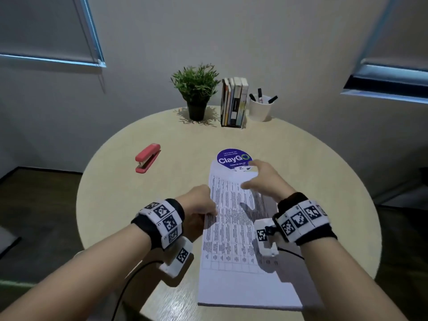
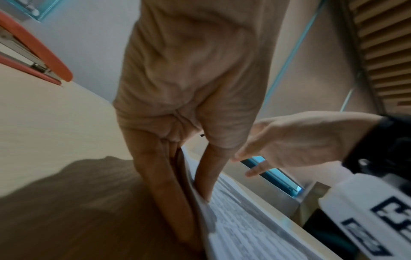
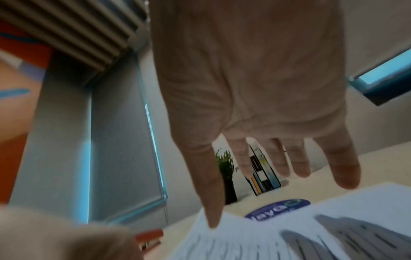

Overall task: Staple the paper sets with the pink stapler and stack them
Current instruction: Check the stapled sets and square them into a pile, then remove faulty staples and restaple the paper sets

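Observation:
A stack of printed paper sheets lies on the round table, running from the near edge toward the middle. My left hand pinches the left edge of the top sheets, thumb on top and fingers underneath. My right hand hovers spread just over the far end of the paper, fingers straight, thumb tip near the sheet. The pink stapler lies apart at the table's left, also seen in the left wrist view and the right wrist view.
A round purple ClayGo sticker sits just beyond the paper. At the table's far edge stand a potted plant, a row of books and a white cup of markers. Bare tabletop lies left of the paper.

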`<action>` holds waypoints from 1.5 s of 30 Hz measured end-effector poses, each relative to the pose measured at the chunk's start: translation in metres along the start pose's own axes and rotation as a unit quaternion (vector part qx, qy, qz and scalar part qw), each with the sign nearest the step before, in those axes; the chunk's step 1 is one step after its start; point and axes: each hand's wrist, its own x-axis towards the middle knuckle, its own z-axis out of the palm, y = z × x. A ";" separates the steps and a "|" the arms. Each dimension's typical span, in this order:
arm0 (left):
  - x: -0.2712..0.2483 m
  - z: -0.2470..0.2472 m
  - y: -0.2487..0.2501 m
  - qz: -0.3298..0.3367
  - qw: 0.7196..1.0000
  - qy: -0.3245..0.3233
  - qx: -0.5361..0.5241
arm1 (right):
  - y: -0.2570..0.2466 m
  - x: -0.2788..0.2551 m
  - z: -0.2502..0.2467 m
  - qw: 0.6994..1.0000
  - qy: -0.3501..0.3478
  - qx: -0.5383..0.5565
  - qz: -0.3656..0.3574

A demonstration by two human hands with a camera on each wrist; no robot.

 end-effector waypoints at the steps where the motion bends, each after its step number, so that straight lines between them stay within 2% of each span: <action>1: 0.001 0.004 0.001 0.005 1.000 -0.006 0.015 | -0.002 0.002 0.007 0.998 -0.030 -0.055 -0.005; 4: 0.000 0.008 0.006 0.021 0.998 -0.017 0.058 | 0.001 0.005 0.025 0.974 -0.107 -0.198 0.006; 9: -0.003 -0.017 0.007 0.032 0.991 -0.030 0.124 | 0.008 0.010 0.033 0.956 -0.154 -0.246 0.029; 10: -0.001 -0.028 0.003 0.021 0.992 -0.007 0.127 | 0.010 0.011 0.033 0.955 -0.157 -0.251 0.025; 12: 0.009 -0.056 -0.013 -0.006 0.987 0.091 0.129 | 0.014 0.013 0.035 0.953 -0.160 -0.256 0.015; 15: 0.026 -0.096 -0.044 -0.060 0.952 0.275 0.123 | 0.019 0.016 0.036 0.952 -0.161 -0.259 0.012; 17: 0.034 -0.115 -0.066 -0.103 0.930 0.334 0.110 | 0.020 0.017 0.037 0.950 -0.163 -0.265 0.010; 19: 0.041 -0.125 -0.082 -0.148 0.932 0.312 0.108 | 0.020 0.018 0.037 0.951 -0.163 -0.264 0.011; 21: 0.045 -0.125 -0.094 -0.161 0.941 0.276 0.112 | 0.022 0.019 0.038 0.954 -0.163 -0.253 0.014; 25: 0.049 -0.117 -0.102 -0.153 0.927 0.308 0.147 | 0.020 0.018 0.038 0.954 -0.166 -0.248 0.013; 28: 0.045 -0.114 -0.095 -0.119 0.928 0.321 0.145 | 0.016 0.013 0.035 0.955 -0.173 -0.240 0.022; 30: 0.038 -0.112 -0.082 -0.083 0.934 0.321 0.137 | 0.011 0.011 0.031 0.966 -0.157 -0.204 0.015; 32: 0.027 -0.109 -0.060 -0.028 0.936 0.330 0.119 | 0.003 0.011 0.025 0.994 -0.101 -0.031 0.014; 33: 0.019 -0.107 -0.047 0.001 0.935 0.337 0.114 | -0.002 0.011 0.024 0.993 -0.065 0.091 0.031; 35: 0.002 -0.099 -0.014 0.058 0.927 0.349 0.124 | -0.014 0.010 0.023 0.950 -0.030 0.301 0.074; 38: -0.022 -0.077 0.033 0.126 0.913 0.349 0.167 | -0.028 0.003 0.026 0.842 -0.102 0.522 0.093; 40: -0.032 -0.057 0.057 0.156 0.907 0.340 0.195 | -0.029 -0.001 0.028 0.771 -0.114 0.620 0.088; 43: -0.040 -0.032 0.077 0.193 0.912 0.295 0.210 | -0.022 -0.002 0.028 0.724 -0.047 0.672 0.147; 45: -0.035 -0.029 0.076 0.210 0.935 0.234 0.164 | -0.013 -0.003 0.023 0.704 -0.020 0.683 0.194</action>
